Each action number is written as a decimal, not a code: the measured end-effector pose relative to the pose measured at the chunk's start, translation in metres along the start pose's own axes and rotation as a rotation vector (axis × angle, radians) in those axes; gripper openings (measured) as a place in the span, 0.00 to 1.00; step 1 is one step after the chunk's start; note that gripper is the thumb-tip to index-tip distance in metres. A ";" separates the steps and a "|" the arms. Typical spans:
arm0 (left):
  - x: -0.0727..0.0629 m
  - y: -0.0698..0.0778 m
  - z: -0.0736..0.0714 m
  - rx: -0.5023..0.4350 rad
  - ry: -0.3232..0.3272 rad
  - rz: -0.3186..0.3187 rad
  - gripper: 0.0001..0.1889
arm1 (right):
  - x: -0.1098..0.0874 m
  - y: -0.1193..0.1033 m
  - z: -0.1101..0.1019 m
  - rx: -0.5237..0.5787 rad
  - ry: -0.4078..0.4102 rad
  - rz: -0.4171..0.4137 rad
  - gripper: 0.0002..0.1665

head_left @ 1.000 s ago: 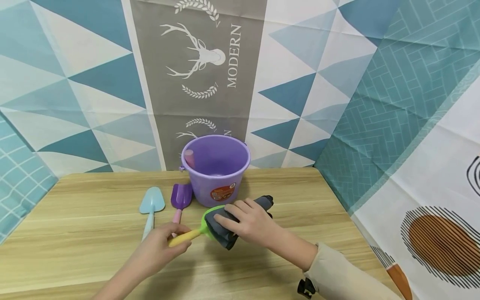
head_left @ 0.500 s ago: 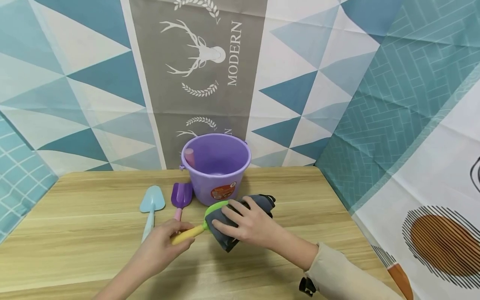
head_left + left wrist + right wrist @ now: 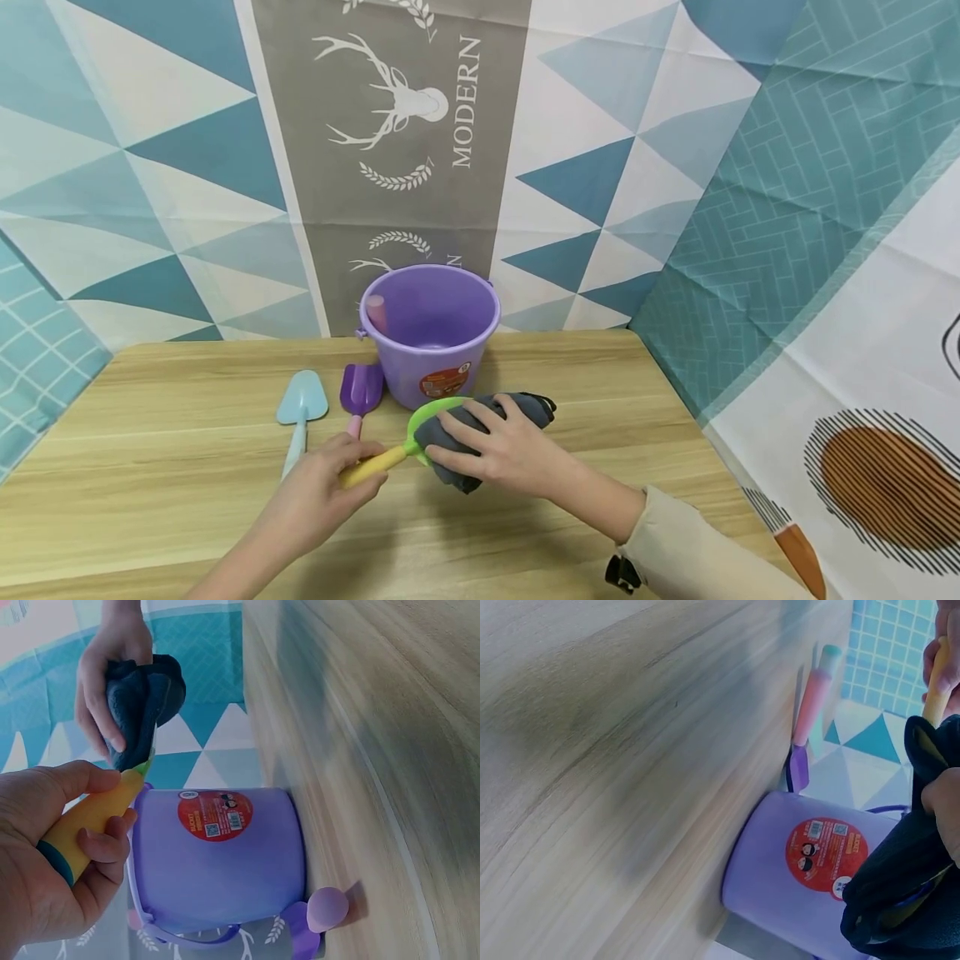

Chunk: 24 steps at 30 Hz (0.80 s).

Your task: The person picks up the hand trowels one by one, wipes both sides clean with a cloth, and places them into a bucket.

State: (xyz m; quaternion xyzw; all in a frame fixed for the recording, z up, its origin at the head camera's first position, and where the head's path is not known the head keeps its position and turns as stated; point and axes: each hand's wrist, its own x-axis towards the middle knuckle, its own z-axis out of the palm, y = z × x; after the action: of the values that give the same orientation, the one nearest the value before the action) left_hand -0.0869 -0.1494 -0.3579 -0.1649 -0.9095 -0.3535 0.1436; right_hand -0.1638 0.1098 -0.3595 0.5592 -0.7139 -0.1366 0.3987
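Observation:
My left hand [image 3: 318, 496] grips the yellow handle [image 3: 375, 467] of a toy shovel, raised over the table in front of the bucket. The shovel's green head [image 3: 431, 414] points right and shows mostly along its upper rim. A dark grey cloth [image 3: 536, 408] is bunched over the rest of the head, held under the curled fingers of my right hand [image 3: 498, 450]. From the left wrist, the cloth [image 3: 161, 690] appears folded around the head, hiding most of it. In the right wrist view, the cloth [image 3: 900, 877] hangs in thick folds below the thumb.
A purple bucket [image 3: 420, 367] with a pink-ended handle [image 3: 377, 312] inside stands just behind the hands. Left of it, a purple shovel [image 3: 362, 387] with a pink handle and a light blue shovel [image 3: 302, 398] lie on the wooden table [image 3: 150, 467]. Patterned cloth walls enclose the table.
My right hand and the cloth have shifted slightly right along the shovel head, and the cloth's lower corner has drawn up. More of the green rim shows. The left hand keeps its grip.

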 end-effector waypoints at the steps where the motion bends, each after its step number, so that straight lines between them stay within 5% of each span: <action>1: -0.001 0.000 0.000 0.008 0.003 0.004 0.11 | -0.001 0.001 0.000 0.002 0.006 0.001 0.23; 9: -0.007 -0.003 -0.001 0.020 0.039 0.060 0.12 | -0.007 0.008 -0.003 0.042 0.035 0.058 0.16; 14: -0.005 0.000 -0.003 0.039 0.010 0.012 0.11 | -0.005 0.008 -0.005 0.098 0.075 0.120 0.18; 19: -0.002 0.006 -0.002 0.078 0.006 -0.025 0.12 | 0.007 0.002 -0.007 0.036 0.140 0.119 0.19; 24: 0.001 0.013 0.000 0.100 0.001 -0.030 0.13 | 0.017 -0.003 -0.008 -0.036 0.115 0.085 0.22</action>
State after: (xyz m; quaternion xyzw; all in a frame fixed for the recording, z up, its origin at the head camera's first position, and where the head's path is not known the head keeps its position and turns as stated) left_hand -0.0824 -0.1402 -0.3502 -0.1439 -0.9283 -0.3100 0.1466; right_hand -0.1570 0.0959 -0.3490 0.5280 -0.7103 -0.0998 0.4547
